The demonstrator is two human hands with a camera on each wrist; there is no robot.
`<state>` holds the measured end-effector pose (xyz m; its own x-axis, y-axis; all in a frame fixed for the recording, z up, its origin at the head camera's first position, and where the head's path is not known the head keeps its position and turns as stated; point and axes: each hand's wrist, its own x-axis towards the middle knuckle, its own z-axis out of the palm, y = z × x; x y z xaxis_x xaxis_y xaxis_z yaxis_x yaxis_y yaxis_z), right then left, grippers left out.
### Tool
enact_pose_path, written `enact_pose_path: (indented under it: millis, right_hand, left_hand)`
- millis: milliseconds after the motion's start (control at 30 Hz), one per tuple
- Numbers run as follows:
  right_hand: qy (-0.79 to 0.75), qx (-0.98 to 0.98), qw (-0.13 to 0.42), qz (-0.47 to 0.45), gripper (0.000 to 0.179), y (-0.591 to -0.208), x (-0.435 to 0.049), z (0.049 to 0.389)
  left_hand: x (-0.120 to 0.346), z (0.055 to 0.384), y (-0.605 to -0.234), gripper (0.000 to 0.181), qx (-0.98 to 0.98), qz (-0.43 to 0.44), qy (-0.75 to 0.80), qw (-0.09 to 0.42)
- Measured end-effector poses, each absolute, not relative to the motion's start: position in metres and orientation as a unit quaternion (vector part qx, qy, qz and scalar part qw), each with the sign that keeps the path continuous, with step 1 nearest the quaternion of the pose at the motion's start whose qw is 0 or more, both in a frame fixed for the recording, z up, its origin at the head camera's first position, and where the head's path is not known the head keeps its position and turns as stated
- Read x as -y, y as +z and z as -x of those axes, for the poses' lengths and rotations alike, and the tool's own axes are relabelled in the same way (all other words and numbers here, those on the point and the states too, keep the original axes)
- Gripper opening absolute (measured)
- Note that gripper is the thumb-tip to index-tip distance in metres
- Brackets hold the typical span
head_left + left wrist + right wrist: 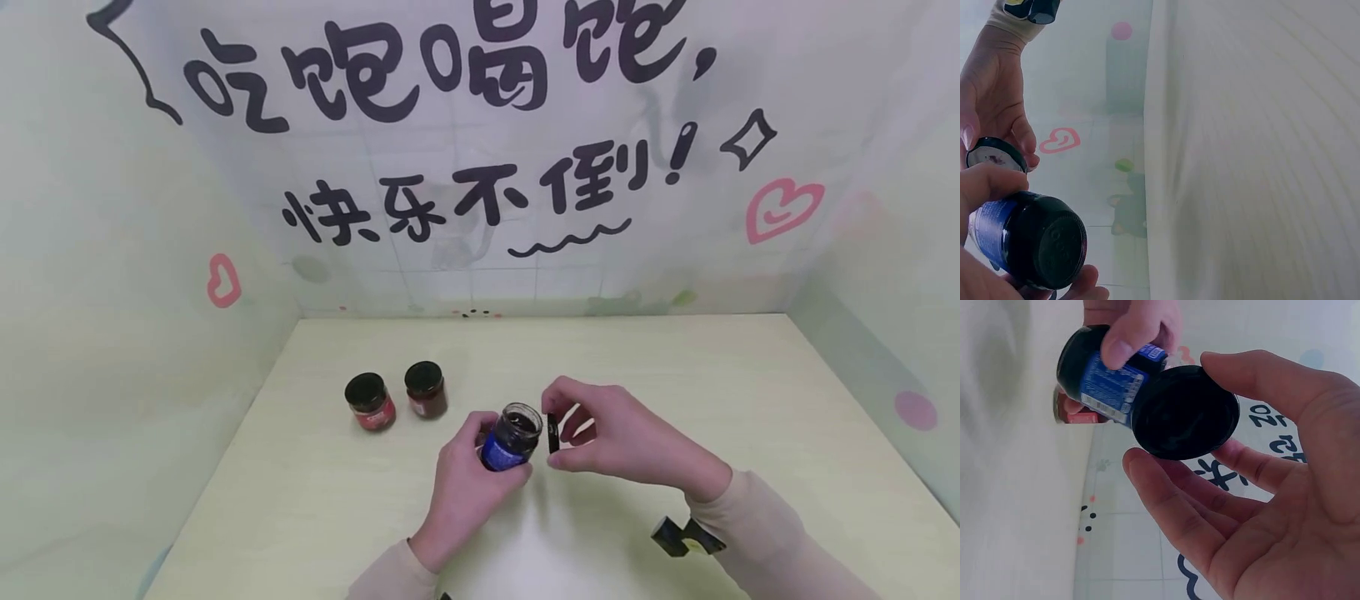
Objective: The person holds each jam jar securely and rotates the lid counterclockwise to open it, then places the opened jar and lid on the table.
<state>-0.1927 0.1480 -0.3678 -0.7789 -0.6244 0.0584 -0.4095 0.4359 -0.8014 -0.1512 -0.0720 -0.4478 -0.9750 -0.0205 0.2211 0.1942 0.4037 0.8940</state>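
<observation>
My left hand (471, 479) grips a glass jar (513, 437) with a blue label and dark contents. The jar's mouth is uncovered and it tilts toward the right hand. In the left wrist view the dark base of the jar (1054, 244) faces the camera. Just right of the rim, my right hand (618, 433) holds a black lid (553, 434) on edge between thumb and fingers. The lid (1185, 412) shows its black outer face in the right wrist view, overlapping the jar (1110, 381) behind it. Its pale inner side faces the jar in the left wrist view.
Two more jars with black lids stand at the left of the pale table (337, 517): one with a red label (371, 402), and a dark red one (426, 390) beside it. A white wall covering with black writing (480, 200) rises behind the table.
</observation>
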Motion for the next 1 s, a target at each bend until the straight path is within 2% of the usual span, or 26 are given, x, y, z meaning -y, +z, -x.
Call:
enact_pose_path:
  millis: [200, 433, 800, 1000]
  right_hand:
    - [-0.417, -0.850, 0.117, 0.300, 0.037, -0.379, -0.158, 0.194]
    - [-0.384, -0.879, 0.102, 0.264, 0.030, -0.399, -0.174, 0.191]
    - [-0.280, -0.931, 0.095, 0.214, 0.030, -0.429, -0.213, 0.178]
    - [-0.272, -0.936, 0.087, 0.207, 0.030, -0.443, -0.238, 0.169]
  left_hand:
    - [0.072, 0.159, -0.452, 0.057, 0.822, 0.027, -0.562, 0.086]
    - [0.074, 0.178, -0.459, 0.058, 0.824, 0.019, -0.557, 0.096]
    - [0.074, 0.210, -0.466, 0.054, 0.822, 0.013, -0.562, 0.089]
    - [0.071, 0.224, -0.468, 0.055, 0.830, -0.002, -0.551, 0.086]
